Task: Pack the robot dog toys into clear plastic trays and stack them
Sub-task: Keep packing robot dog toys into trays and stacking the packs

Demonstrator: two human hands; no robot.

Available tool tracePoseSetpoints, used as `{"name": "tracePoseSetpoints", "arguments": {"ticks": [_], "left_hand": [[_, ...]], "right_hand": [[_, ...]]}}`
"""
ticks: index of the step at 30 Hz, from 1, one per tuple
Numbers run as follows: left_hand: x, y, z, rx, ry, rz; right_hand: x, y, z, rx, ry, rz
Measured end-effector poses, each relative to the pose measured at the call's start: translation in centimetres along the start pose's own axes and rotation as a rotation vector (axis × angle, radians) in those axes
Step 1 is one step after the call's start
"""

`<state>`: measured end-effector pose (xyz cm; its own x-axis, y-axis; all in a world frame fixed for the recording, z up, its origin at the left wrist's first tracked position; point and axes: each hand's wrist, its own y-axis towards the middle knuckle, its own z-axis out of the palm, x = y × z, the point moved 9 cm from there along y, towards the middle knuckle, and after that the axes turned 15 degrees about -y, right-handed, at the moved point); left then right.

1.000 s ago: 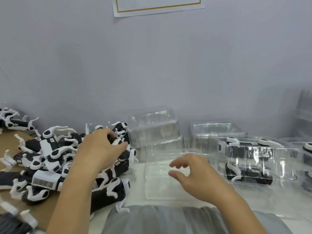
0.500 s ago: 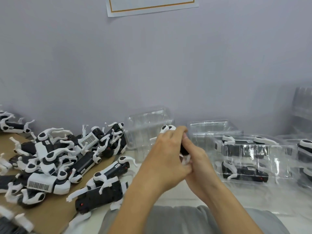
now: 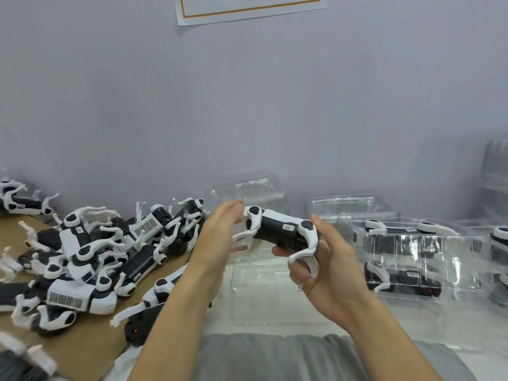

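Note:
A black-and-white robot dog toy (image 3: 277, 229) is held level in the air between both hands, above an empty clear plastic tray (image 3: 264, 287) on the table. My right hand (image 3: 327, 259) grips its right end from below, fingers curled round the body and thumb on top. My left hand (image 3: 220, 237) touches its left end with straight fingers. A heap of the same robot dog toys (image 3: 90, 257) lies on brown cardboard at the left. Packed clear trays (image 3: 412, 259) with toys inside stand stacked at the right.
Empty clear trays (image 3: 247, 193) stand against the grey wall behind my hands, with more (image 3: 349, 207) to their right. A tall stack of trays (image 3: 494, 171) is at the far right. A paper sheet (image 3: 247, 6) hangs on the wall. A grey garment (image 3: 275, 358) fills the bottom.
My left hand lifted one toy out of the heap and brought it to the middle. My right hand took hold of it, and both hands have since spread apart, baring the toy.

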<state>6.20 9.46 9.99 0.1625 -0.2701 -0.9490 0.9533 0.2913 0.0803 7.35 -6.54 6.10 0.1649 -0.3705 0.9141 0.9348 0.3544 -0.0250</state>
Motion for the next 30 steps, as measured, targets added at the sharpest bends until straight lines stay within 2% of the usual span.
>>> {"name": "tracePoseSetpoints", "arguments": {"ticks": [3, 8, 10, 13, 17, 20, 23, 24, 26, 28, 30], "left_hand": [[1.3, -0.2, 0.6, 0.085, -0.245, -0.151], [0.7, 0.5, -0.6, 0.101, -0.18, -0.072], [0.2, 0.9, -1.7, 0.03, -0.126, 0.002], [-0.5, 1.1, -2.4, -0.037, -0.026, 0.108], [-0.5, 0.9, -0.9, 0.03, 0.05, 0.184], [-0.1, 0.8, 0.3, 0.11, 0.068, 0.183], [0.9, 0.9, 0.3, 0.125, 0.0, 0.113], [1.1, 1.1, -0.1, 0.084, 0.054, 0.132], [1.2, 1.4, -0.9, 0.0, 0.323, 0.229], [2.2, 1.4, -0.7, -0.002, 0.56, 0.259], [3.8, 1.7, -0.8, 0.011, 0.609, 0.215]], "right_hand": [[-0.1, -0.2, 0.2, 0.041, 0.025, 0.017], [-0.3, 0.1, 0.0, 0.019, -0.042, 0.04], [0.0, 0.5, -1.0, -0.079, -0.213, -0.017], [1.8, 0.2, -1.5, -0.18, -0.524, -0.204], [3.4, -0.6, 0.3, -0.195, -0.987, -0.444], [4.1, -0.9, 0.8, -0.271, -1.152, -0.568], [4.3, -0.4, 0.0, -0.358, -1.222, -0.572], [4.4, -0.3, -0.3, -0.379, -1.228, -0.578], [4.7, -0.2, -0.4, -0.416, -1.239, -0.606], [5.1, 0.1, -0.5, -0.447, -1.288, -0.62], [5.3, 0.4, -0.3, -0.459, -1.358, -0.619]]}}
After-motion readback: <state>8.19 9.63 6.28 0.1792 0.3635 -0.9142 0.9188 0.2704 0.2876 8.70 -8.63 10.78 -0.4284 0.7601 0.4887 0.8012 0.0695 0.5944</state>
